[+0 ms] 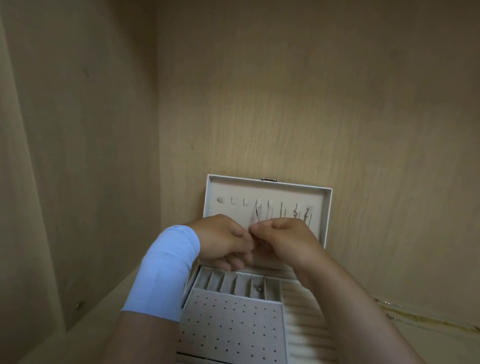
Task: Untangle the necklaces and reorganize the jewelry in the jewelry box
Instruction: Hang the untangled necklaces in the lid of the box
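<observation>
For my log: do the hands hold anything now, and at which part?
The left hand and the right hand seem to pinch a thin necklace chain at its lower end, under the hooks of the lid.

It looks like a home: the inside of a wardrobe or cupboard, with a pale wood-grain back panel (295, 86) and side panel (68, 115) closing round a matching shelf (433, 348). An open jewelry box (266, 185) hung with necklaces (282, 212) stands on that shelf.
</observation>
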`<action>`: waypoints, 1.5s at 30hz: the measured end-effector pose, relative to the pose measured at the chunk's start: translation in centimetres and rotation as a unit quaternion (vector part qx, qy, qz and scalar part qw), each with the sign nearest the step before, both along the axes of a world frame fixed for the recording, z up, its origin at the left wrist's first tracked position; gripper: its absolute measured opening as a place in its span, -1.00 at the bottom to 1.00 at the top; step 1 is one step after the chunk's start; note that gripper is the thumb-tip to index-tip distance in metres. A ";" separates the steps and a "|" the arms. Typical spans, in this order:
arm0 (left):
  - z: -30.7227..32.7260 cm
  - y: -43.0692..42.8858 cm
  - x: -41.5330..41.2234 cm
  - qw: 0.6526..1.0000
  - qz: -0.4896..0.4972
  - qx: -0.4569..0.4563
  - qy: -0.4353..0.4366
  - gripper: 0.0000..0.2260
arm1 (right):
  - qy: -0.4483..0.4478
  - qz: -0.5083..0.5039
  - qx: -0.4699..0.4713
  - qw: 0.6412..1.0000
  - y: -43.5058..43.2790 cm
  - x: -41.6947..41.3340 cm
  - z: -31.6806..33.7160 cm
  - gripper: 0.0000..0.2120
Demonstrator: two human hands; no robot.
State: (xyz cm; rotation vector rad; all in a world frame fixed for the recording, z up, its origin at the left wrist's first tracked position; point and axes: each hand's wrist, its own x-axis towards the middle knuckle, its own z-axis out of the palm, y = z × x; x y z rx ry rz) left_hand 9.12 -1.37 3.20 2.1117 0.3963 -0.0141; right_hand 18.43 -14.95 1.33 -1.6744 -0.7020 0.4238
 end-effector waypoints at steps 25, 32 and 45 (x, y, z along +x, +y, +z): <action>0.6 -1.2 0.3 0.983 0.068 0.030 -0.170 -0.88 | -0.153 0.021 -0.131 0.979 -0.8 0.6 0.0 -0.79; -0.6 0.1 1.3 0.966 0.098 0.235 -0.034 -0.77 | -0.213 -0.040 -0.061 0.974 -1.3 0.7 1.8 -0.82; -0.6 -0.5 1.5 0.952 0.089 0.293 0.007 -0.80 | -0.278 -0.045 -0.075 0.957 1.8 1.5 4.4 -0.78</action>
